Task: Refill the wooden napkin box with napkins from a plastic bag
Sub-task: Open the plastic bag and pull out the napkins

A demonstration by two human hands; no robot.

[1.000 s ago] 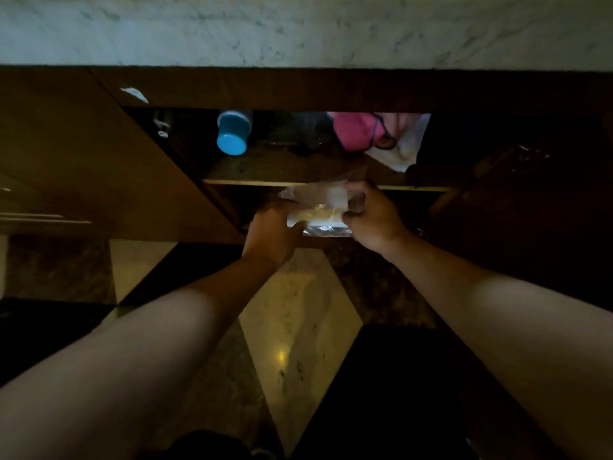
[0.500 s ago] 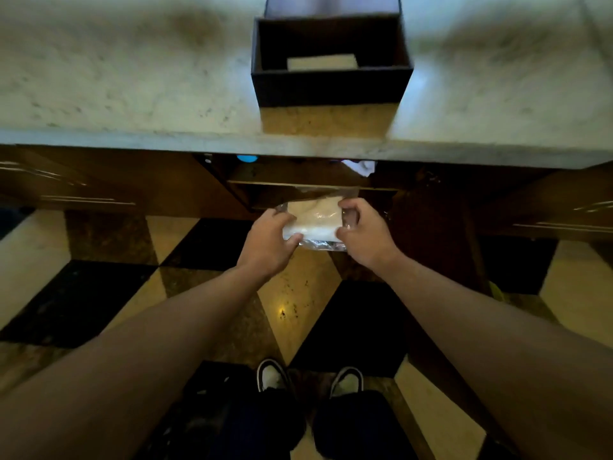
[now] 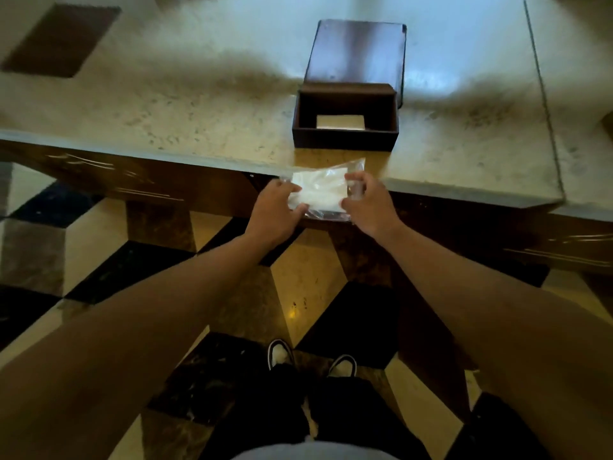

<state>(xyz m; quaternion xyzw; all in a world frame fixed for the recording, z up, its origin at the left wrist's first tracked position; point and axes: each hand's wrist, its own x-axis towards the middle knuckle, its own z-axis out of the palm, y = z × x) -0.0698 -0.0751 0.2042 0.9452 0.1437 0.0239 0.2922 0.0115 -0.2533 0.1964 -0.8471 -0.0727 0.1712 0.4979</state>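
Note:
A clear plastic bag of white napkins (image 3: pixel 320 191) is held over the front edge of the marble counter (image 3: pixel 172 114). My left hand (image 3: pixel 277 212) grips its left end and my right hand (image 3: pixel 368 205) grips its right end. Just beyond it, the dark wooden napkin box (image 3: pixel 345 139) stands open on the counter, with a thin stack of napkins (image 3: pixel 340 122) on its bottom. Its lid (image 3: pixel 356 51) lies flat behind it.
Dark wooden cabinet fronts (image 3: pixel 99 175) run under the counter edge. A dark brown inlay (image 3: pixel 59 38) sits at the counter's far left. Below are a chequered marble floor (image 3: pixel 298 293) and my two shoes (image 3: pixel 311 358).
Both hands have lifted the bag of napkins out of the cabinet shelf up to the counter edge. The view has risen from inside the cabinet to the countertop and open box.

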